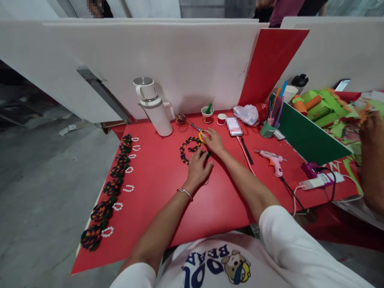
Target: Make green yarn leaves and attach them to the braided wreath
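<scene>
A multicoloured braided cord (183,151) lies in a loose spiral on the red tabletop. My left hand (199,169) rests low at its near right end, thumb spread away from the fingers. Close to those fingertips is a small dark green piece (208,154); whether the fingers touch it I cannot tell. Just beyond, my right hand (214,141) has its fingers closed at the yellow handles of a pair of scissors (197,128), whose blades point away to the left. A thin dark thread shows beside my left wrist.
Several dark braided knots (116,172) with white bead loops (129,170) line the left edge. Behind stand a white flask (159,116), a paper cup (207,116) and a phone (234,126). A pink glue gun (273,161), cables and a power strip (321,181) lie rightward, near another person's arm (372,160).
</scene>
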{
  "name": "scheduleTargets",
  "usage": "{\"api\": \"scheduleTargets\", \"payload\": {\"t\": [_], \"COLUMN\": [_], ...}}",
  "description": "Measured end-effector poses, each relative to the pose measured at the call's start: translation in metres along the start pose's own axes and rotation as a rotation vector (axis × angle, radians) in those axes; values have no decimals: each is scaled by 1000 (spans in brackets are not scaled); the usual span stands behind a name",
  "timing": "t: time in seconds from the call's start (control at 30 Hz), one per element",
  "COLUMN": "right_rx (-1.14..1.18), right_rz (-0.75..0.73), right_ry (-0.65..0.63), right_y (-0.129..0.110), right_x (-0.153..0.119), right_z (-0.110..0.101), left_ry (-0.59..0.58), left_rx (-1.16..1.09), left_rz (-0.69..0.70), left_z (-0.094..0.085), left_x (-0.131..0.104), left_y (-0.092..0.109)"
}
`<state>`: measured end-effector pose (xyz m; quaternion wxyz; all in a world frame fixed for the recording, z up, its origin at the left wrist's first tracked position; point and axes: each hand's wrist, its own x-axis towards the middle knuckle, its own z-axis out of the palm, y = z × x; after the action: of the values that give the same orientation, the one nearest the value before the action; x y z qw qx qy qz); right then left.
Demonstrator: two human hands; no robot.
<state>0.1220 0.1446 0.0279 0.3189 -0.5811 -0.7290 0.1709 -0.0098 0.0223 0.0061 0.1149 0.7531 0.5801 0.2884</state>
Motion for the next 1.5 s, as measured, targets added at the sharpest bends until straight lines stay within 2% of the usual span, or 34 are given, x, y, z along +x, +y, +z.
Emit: {"api": "scheduleTargets", "payload": {"t": [0.07, 0.13, 0.27, 0.37, 0.43, 0.5, 0.63, 0.77, 0.87, 0.97, 1.03, 1.13, 1.2, 1.3, 1.33, 1.4, 1.5], "right_rx": [174, 277, 186, 37, -69, -142, -147, -82, -86, -122, -130, -107, -72, -33, -46, -134, -276], "right_rz": [3, 28, -8, -68, -101, -110, -91, -150, -213, -241, -212, -175, -215, -347, -361, -274, -14], "right_ry": [19, -40, -142, -177, -172, -156, -57, 64, 44, 8, 73, 183, 111, -178, -236, -215, -24], "right_y": [6, 11, 9, 1, -2, 0, 13, 20, 19, 22, 25, 23, 19, 12, 11, 11, 11], "right_x": [-9, -27, -66, -82, -86, -87, -90, -94, -98, -102, -104, -110, -118, -133, -138, -145, -142], "right_z": [-6, -12, -16, -13, -13, -14, -19, -19, -15, -13, -16, -25, -33, -43, -46, -52, -61], "left_ry": [183, 301, 287, 164, 82, 52, 108, 167, 85, -41, -67, -50, -34, -14, -13, -19, -64], "left_rx": [-132, -130, 10, 99, 135, 154, 141, 158, 186, 172, 169, 151, 101, 29, 19, 10, -27], "left_rz": [-42, -106, -234, -163, -73, -25, -22, -31, -26, 87, 142, 140, 140, 121, 106, 90, 150], "left_z": [-9, -21, -39, -37, -33, -31, -36, -40, -34, -23, -18, -13, -13, -16, -17, -21, -27], "left_x": [12, 24, 38, 35, 26, 16, 4, 11, 17, 14, 7, -6, -12, -15, -15, -16, -19], "left_y": [-18, -40, -73, -80, -81, -81, -80, -69, -57, -47, -41, -36, -35, -40, -43, -48, -50]}}
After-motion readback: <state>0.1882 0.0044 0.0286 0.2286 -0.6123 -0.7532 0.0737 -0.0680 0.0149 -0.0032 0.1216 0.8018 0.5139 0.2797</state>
